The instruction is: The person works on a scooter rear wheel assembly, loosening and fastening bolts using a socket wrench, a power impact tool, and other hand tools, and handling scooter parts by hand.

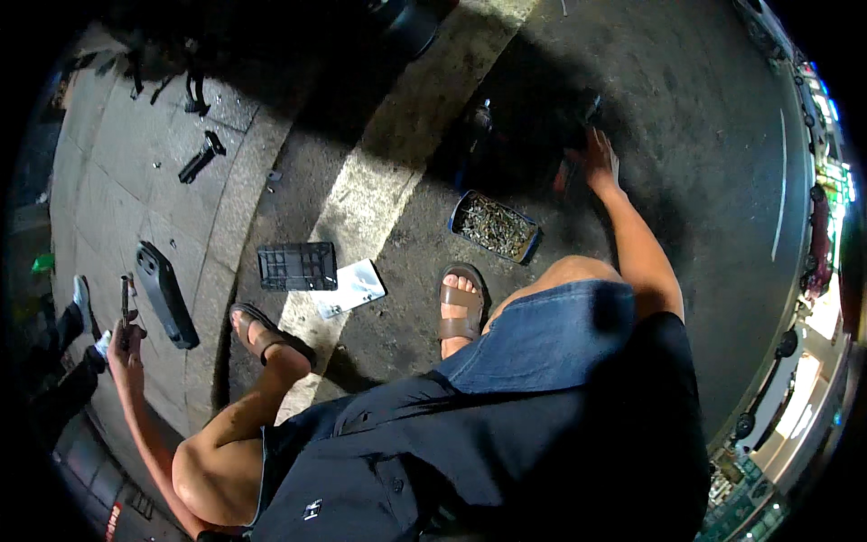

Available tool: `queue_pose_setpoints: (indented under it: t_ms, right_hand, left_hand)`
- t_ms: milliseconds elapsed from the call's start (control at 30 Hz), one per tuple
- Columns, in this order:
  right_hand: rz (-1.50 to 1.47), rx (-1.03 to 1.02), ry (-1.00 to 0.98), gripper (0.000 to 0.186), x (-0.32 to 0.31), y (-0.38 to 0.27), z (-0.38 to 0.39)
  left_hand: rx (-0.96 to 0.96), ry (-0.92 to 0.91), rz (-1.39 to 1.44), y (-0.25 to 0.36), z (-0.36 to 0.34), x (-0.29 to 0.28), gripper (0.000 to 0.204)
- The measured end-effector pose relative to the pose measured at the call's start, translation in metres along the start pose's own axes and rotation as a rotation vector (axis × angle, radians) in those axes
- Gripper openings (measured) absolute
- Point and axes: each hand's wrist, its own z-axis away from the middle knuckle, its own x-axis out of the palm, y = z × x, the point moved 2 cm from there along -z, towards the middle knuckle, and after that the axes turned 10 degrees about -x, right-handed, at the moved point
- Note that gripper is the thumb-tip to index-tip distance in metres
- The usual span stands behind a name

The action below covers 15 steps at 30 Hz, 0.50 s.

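Observation:
At the far left, my left hand is closed around a slim dark metal tool held upright; its exact kind is too small to make out. Beside it on the paving lies a long black plastic piece. My right hand reaches out over the dark asphalt with its fingers stretched and apart. Close to that hand are a reddish object and a small shiny object, both dim in shadow. Nearer my feet stands a blue-rimmed tray full of small metal screws or similar hardware.
A black gridded plastic tray overlaps a white sheet between my sandalled feet. A black jointed part lies on the pavement beyond the curb. Another person's legs show at the left rim. Vehicles line the right.

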Motion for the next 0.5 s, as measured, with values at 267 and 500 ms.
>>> queue_pose_setpoints:
  t_ms: [267,500]
  right_hand:
    - [0.137,-0.243,0.137,0.032,-0.008,-0.061,-0.021]
    - [-0.223,-0.470,0.467,0.050,0.139,-0.093,0.001]
  left_hand:
    - [0.054,-0.121,-0.407,0.241,0.052,0.014,0.025]
    - [0.238,-0.380,-0.458,0.313,0.060,0.064,0.029]
